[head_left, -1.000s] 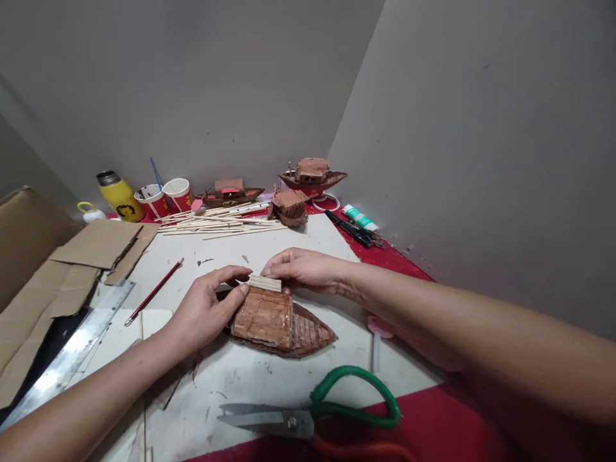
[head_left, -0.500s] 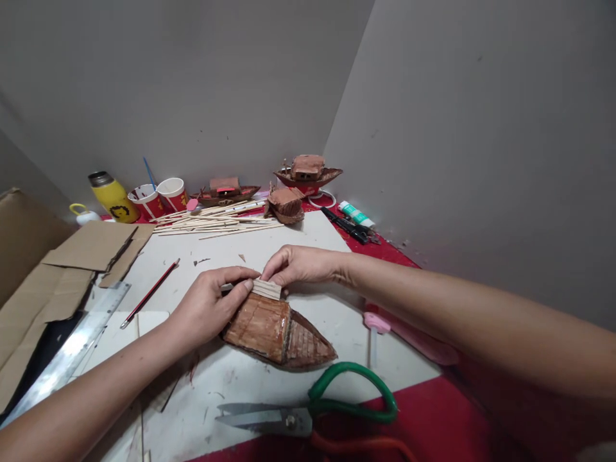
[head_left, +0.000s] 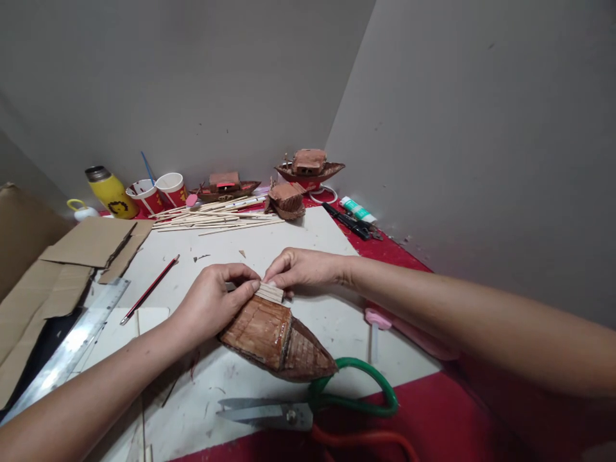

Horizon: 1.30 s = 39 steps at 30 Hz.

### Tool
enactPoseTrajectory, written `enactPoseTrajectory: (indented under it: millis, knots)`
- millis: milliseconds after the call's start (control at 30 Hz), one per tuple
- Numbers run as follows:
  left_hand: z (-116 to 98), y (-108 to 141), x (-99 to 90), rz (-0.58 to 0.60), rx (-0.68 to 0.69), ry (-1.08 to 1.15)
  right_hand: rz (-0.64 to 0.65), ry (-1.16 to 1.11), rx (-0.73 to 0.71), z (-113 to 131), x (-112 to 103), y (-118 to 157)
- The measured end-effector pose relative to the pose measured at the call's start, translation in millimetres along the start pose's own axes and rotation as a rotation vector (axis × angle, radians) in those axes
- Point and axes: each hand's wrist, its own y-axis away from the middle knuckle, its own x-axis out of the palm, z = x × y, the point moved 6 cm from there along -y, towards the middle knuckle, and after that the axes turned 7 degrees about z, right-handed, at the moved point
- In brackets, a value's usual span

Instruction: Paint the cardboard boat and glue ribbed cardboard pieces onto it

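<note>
A brown model boat (head_left: 262,330) with a curved, glossy roof lies in front of me, its pointed end toward the lower right. Along the roof's far edge sits a small pale strip of joined wooden sticks (head_left: 269,292). My left hand (head_left: 219,298) pinches the strip's left end between thumb and fingers, close against the boat. At the strip's far side, my right hand (head_left: 293,269) is closed with thumb and fingertips on it. The undersides of the strip and some fingertips are hidden.
Scissors (head_left: 291,416) with green and orange handles lie close in front. A pink glue gun (head_left: 409,333) rests at right. Left are a pencil (head_left: 150,290), a ruler (head_left: 77,343) and cardboard (head_left: 91,242). Loose sticks (head_left: 212,218), cups (head_left: 171,189) and other model boats (head_left: 309,165) stand behind.
The boat's pointed end has swung slightly down toward me and now overlaps the scissors' green handle. My left hand has shifted a little right along the strip; both hands keep hold.
</note>
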Motion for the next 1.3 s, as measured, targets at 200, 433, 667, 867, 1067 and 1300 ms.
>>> enactPoseTrajectory:
  millis: [200, 433, 667, 867, 1067, 1300]
  knots:
    - [-3, -5, 1.0, 0.066, -0.056, 0.026, 0.049, 0.026, 0.029, -1, 4, 4]
    - [-3, -6, 1.9, 0.068, -0.072, 0.027, 0.077, 0.077, 0.064, 5, 12, 8]
    - [-1, -6, 3.5, 0.086, -0.077, 0.029, 0.004, 0.129, 0.078, 15, 13, 17]
    - [-3, -7, 4.0, 0.101, -0.102, 0.020, -0.051, 0.095, 0.109, 8, 14, 17]
    - [-5, -4, 3.3, 0.121, -0.086, -0.032, -0.037, 0.112, 0.111, 14, 19, 20]
    - [-11, -2, -3.4, 0.118, -0.083, -0.071, -0.032, 0.196, 0.132, 21, 18, 27]
